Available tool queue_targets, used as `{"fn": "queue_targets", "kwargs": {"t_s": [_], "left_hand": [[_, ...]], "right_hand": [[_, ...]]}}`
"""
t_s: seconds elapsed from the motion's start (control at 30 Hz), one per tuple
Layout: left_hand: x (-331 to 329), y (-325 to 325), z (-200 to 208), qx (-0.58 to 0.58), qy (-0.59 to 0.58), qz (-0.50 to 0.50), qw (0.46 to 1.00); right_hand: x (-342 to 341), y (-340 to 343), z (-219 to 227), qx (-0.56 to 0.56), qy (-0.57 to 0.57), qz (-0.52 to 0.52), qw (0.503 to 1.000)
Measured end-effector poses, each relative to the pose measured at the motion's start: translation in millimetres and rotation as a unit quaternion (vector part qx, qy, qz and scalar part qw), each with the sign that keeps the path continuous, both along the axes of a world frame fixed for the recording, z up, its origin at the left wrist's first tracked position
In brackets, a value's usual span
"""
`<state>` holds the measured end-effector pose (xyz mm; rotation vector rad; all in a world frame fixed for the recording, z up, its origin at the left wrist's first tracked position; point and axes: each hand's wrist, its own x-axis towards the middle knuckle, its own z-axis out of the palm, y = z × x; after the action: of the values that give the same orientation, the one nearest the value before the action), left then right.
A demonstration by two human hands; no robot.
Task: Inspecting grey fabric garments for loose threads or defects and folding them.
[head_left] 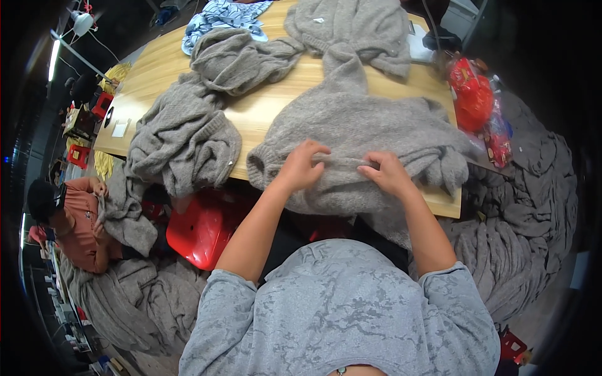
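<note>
A grey-brown fuzzy knit sweater [370, 119] lies spread at the table's near edge, its lower part hanging over. My left hand [305, 166] is on its near side, fingers curled on the knit. A short way to the right, my right hand [387, 172] holds the same sweater with bent fingers. Between the hands runs a narrow ridge of fabric. The fingertips are partly hidden in the folds. A ribbed opening of the sweater lies left of my left hand.
More grey knit garments [182, 135] lie on the wooden table [251, 125], beside blue patterned cloth [222, 22]. Red plastic bags [470, 94] hang at the right edge. Below left is a red stool [197, 232]. A person [81, 219] handles knitwear at left; grey piles [501, 250] surround me.
</note>
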<state>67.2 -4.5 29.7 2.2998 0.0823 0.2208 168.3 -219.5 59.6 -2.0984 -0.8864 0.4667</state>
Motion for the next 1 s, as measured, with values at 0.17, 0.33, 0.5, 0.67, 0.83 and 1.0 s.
{"fn": "queue_targets", "kwargs": {"t_s": [0.17,0.33,0.5,0.67,0.83,1.0], "left_hand": [[14.6,-7.0,22.9,0.068,-0.046,-0.005,0.997],[-21.6,33.7,22.7,0.113,-0.036,0.208,0.971],[-15.0,-4.2,6.6,0.132,-0.162,0.026,0.978],[32.3,-34.8,5.8,0.222,0.025,-0.07,0.972],[37.2,-28.4,7.1,0.101,0.074,-0.093,0.988],[33.0,-27.3,9.8,-0.062,0.128,-0.044,0.989]], "right_hand": [[1.9,-9.5,-10.4,0.035,0.033,-0.018,0.999],[7.9,-40.4,-17.1,0.027,-0.087,-0.071,0.993],[2.2,-27.1,-26.3,0.053,-0.115,-0.053,0.991],[-11.0,15.6,-36.2,0.069,-0.247,-0.032,0.966],[-19.2,26.0,-51.8,-0.015,-0.191,-0.054,0.98],[-14.3,21.3,-62.5,0.095,-0.022,-0.075,0.992]]}}
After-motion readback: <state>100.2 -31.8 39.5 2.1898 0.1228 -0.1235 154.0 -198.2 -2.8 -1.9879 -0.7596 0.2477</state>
